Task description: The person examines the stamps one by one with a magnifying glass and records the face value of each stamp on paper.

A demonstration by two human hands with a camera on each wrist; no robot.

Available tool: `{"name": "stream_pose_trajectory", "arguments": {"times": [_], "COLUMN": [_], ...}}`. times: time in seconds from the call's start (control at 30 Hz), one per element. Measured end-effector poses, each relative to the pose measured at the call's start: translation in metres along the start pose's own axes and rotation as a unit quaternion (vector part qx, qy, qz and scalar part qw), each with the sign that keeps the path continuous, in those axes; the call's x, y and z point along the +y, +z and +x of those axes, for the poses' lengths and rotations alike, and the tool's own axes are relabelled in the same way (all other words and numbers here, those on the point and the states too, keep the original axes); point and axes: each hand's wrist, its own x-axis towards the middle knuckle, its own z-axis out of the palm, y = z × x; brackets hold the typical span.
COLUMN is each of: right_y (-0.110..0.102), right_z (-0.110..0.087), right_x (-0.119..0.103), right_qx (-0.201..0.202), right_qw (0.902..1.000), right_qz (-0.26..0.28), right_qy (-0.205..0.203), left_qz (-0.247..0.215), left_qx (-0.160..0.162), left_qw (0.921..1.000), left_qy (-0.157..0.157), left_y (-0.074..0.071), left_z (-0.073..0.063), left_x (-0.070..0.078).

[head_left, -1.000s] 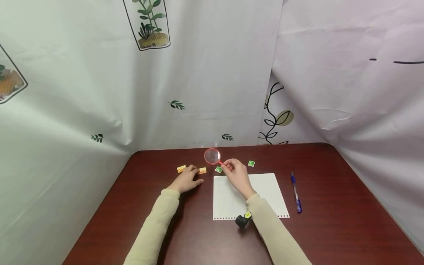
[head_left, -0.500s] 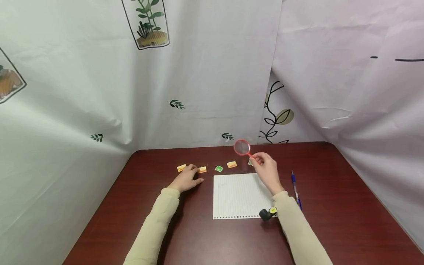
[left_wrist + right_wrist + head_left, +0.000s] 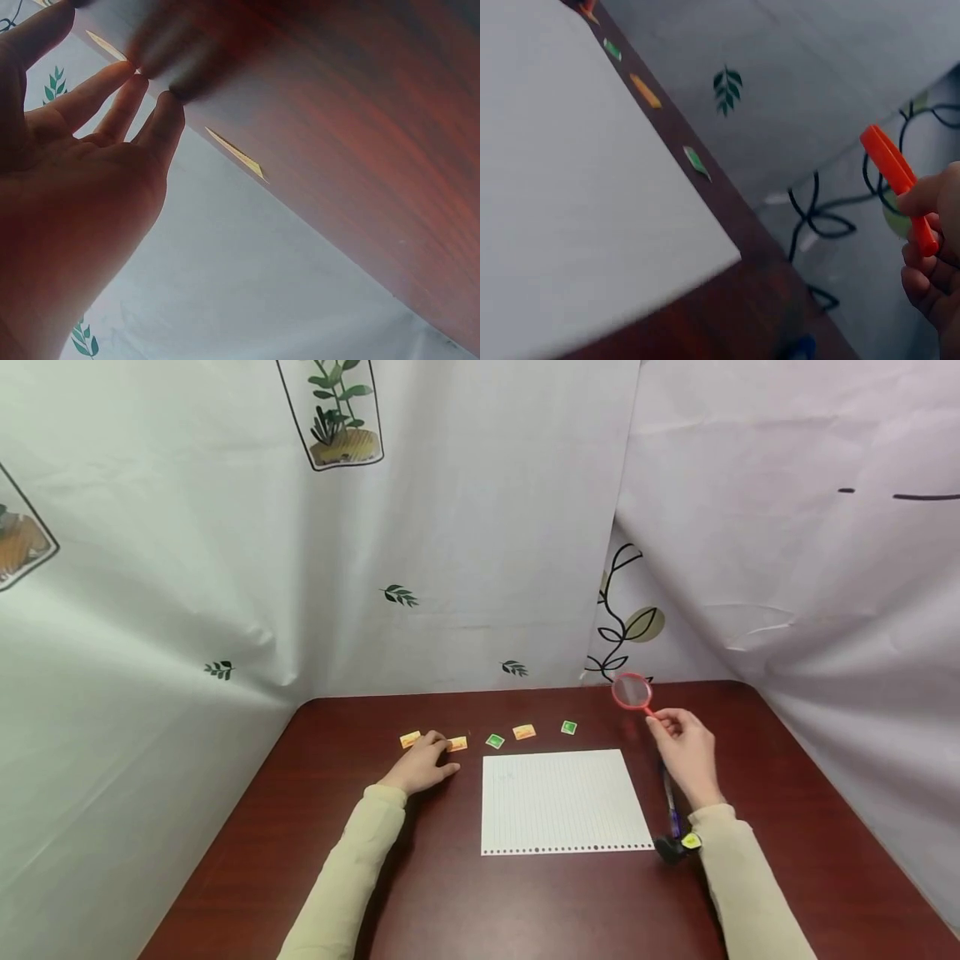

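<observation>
Both forearms reach forward from the lower edge of the head view in pale, long sleeves, the left forearm (image 3: pixel 345 868) slanting inward and the right forearm (image 3: pixel 753 885) angling in from the far right, well apart from it. The left hand (image 3: pixel 420 767) lies palm down, its fingers (image 3: pixel 94 91) lightly bent and spread, the thumb (image 3: pixel 450 770) held out to the side. The right hand (image 3: pixel 688 756) is raised, its right thumb (image 3: pixel 926 196) pinching against the curled right fingers (image 3: pixel 922 285).
</observation>
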Motion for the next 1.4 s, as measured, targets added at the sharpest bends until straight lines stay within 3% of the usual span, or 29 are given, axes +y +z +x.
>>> {"name": "stream_pose_trajectory", "arguments": {"times": [0.27,0.47,0.6,0.93,1.4], "right_y": [-0.036,-0.051,-0.054,-0.054,-0.052], "right_z": [-0.001,-0.010,-0.011,-0.013,-0.013], "right_x": [0.036,0.056,0.066,0.070,0.070], "right_qx": [0.014,-0.016,-0.035,-0.076,-0.104], "right_qw": [0.9978,0.9933,0.9904,0.9860,0.9834], "right_qz": [-0.059,-0.088,-0.105,-0.125,-0.141], "right_qy": [0.028,0.074,0.083,0.079,0.047], "left_qz": [-0.003,-0.002,-0.004,0.000,0.007], "left_qx": [0.002,-0.003,-0.003,0.002,-0.002], "left_qw": [1.0000,1.0000,1.0000,1.0000,1.0000], "left_qy": [0.001,-0.001,-0.003,-0.003,0.003], "left_y": [-0.001,0.002,0.002,-0.001,-0.002], "left_z": [0.001,-0.001,-0.003,-0.002,-0.001], "left_x": [0.001,0.001,0.002,0.004,0.003]}}
